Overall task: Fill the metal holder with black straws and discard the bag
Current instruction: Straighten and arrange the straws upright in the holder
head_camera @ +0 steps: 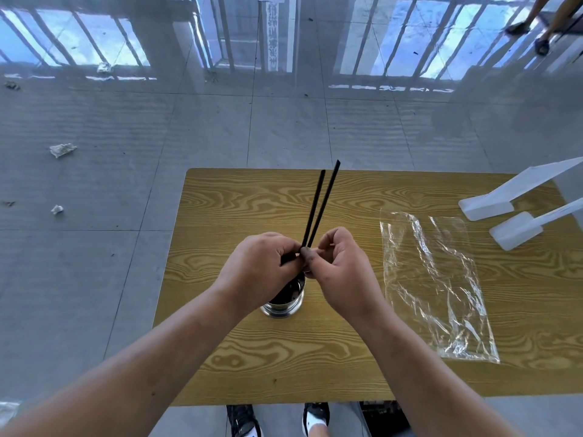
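Observation:
Two black straws (320,206) rise from between my hands and point away over the wooden table (347,190). My left hand (258,269) grips their lower ends in curled fingers. My right hand (344,266) pinches them at the same spot with thumb and fingertips. Under both hands stands the shiny metal holder (285,305), mostly hidden, with dark straws showing inside. The clear plastic bag (435,285) lies flat and crumpled on the table to the right, apart from both hands.
Two white plastic stand feet (504,216) rest on the table's far right corner. Crumpled paper scraps (62,149) lie on the tiled floor to the left. Another person's feet (530,36) stand at the far right. My shoes (277,417) show below the table's near edge.

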